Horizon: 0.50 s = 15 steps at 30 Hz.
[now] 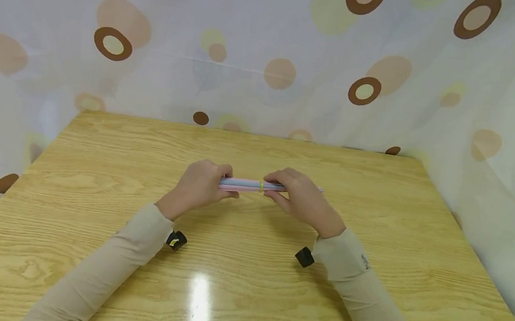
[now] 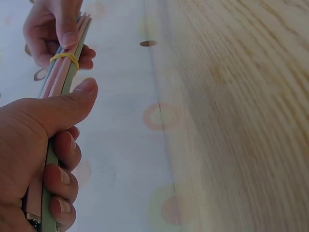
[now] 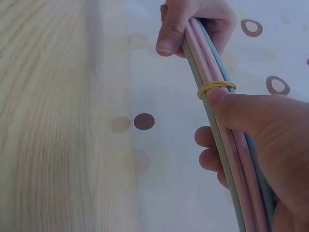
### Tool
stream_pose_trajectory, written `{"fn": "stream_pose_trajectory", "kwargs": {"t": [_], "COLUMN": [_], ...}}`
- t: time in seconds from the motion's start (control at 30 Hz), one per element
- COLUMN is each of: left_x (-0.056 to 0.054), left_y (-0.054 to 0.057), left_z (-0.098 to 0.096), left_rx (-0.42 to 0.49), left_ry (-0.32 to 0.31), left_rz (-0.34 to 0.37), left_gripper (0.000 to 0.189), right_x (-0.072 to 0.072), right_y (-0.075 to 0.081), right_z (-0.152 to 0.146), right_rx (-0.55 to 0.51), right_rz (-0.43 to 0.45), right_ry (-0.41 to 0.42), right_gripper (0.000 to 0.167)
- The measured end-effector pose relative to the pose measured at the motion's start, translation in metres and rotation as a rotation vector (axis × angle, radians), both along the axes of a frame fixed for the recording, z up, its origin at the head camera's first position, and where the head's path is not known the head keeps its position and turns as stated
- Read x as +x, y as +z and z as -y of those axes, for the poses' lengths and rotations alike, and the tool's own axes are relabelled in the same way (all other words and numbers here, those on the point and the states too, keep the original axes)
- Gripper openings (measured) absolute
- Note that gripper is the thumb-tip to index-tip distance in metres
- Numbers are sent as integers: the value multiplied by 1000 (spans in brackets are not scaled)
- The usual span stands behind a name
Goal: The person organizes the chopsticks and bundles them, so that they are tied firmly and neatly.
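A bundle of slim pastel chopsticks, pink, green and blue, is held level above the table in the head view. A yellow rubber band is wound around it near the middle. My left hand grips one end, thumb along the sticks and fingers curled beneath. My right hand pinches the bundle on the other side, its thumb touching the yellow band in the right wrist view. The narrower tips stick out past the right hand. My palms hide parts of the sticks.
Under both hands lies a wood-grain table. A pale curtain with brown, peach and yellow spots hangs behind it and along the sides. Black wrist cameras sit beneath the beige sleeves.
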<state>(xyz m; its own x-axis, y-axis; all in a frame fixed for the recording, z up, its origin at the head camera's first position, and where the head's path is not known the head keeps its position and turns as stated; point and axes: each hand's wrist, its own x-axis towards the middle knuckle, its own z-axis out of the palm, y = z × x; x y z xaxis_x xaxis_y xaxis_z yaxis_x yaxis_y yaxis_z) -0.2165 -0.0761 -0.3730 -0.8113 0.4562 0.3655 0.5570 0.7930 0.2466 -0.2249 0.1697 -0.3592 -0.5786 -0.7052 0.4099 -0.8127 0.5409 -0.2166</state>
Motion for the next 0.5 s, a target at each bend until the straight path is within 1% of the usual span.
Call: {"fn": "stream_pose_trajectory", "kwargs": {"t": [0.1,0.17,0.4,0.5], "left_x": [0,1,2,4], "left_y": [0,0,1,0], "left_z": [1,0,-5,-7], "left_rx": [1,7,26,21], "left_ry": [7,3,-12,-29], "left_rz": [8,2,-34,-56], "left_gripper": [37,37,36,36], "right_x": [-1,-2,0,2], "right_y": [3,4,5,4], "right_z": [-2,-2,0,3], "right_rx": [6,11,-8,11], "right_rz": [-4,-23,-73,-79], "right_ry": [3,3,1,14], "right_gripper": [27,26,27,27]}}
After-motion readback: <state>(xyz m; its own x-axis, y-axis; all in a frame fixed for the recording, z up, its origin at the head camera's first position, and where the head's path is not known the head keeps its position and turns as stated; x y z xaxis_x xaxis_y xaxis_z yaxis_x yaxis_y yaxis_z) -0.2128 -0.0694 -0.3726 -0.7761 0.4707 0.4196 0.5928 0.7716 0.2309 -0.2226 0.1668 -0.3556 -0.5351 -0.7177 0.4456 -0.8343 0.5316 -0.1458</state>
